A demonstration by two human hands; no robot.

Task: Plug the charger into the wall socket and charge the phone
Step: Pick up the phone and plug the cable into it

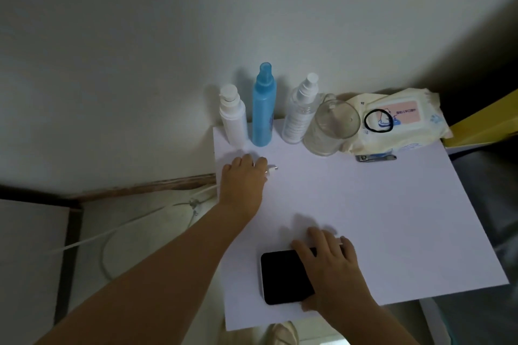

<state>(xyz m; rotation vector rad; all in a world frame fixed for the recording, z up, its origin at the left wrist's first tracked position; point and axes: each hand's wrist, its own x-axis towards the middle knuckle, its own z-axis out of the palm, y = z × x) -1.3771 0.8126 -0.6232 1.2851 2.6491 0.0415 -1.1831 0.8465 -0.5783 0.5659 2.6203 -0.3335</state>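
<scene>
A black phone point(283, 276) lies screen up on the white table top point(392, 218), near its front edge. My right hand point(329, 266) rests flat over the phone's right half, fingers spread. My left hand point(244, 179) is at the table's back left edge, fingers closed around the white charging cable's connector point(273, 168), whose metal tip sticks out to the right. The white cable point(117, 232) trails off the table's left edge and loops on the floor. No wall socket shows in this view.
Along the wall stand a white pump bottle point(232, 116), a blue spray bottle point(264, 109), a clear spray bottle point(300, 112) and a glass cup point(330, 127). A wipes pack point(398, 120) carries a black hair tie point(378, 120); nail clippers point(375, 158) lie beside it.
</scene>
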